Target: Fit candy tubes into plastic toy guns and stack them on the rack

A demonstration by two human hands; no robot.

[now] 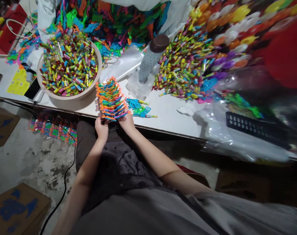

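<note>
At the table's front edge, my left hand [101, 128] has its fingers closed on the near left corner of a row of colourful plastic toy pieces [111, 99]. My right hand [127, 121] grips the same row at its near right corner. The pieces are orange, blue, green and pink, lined up side by side with orange ends along both edges. Their exact kind is too small to make out. Just right of the row lie a few loose blue and green plastic pieces [138, 107] and small candy-filled tubes [152, 116].
A round tub [96, 73] heaped with small coloured tubes stands left. More tubes [185, 65] are piled right, beside blurred balloon-like pieces [236, 19]. Behind lies a white sack of plastic pieces [119, 23]. Phones [33, 88], a black rack [256, 129] and floor cartons [18, 209] flank me.
</note>
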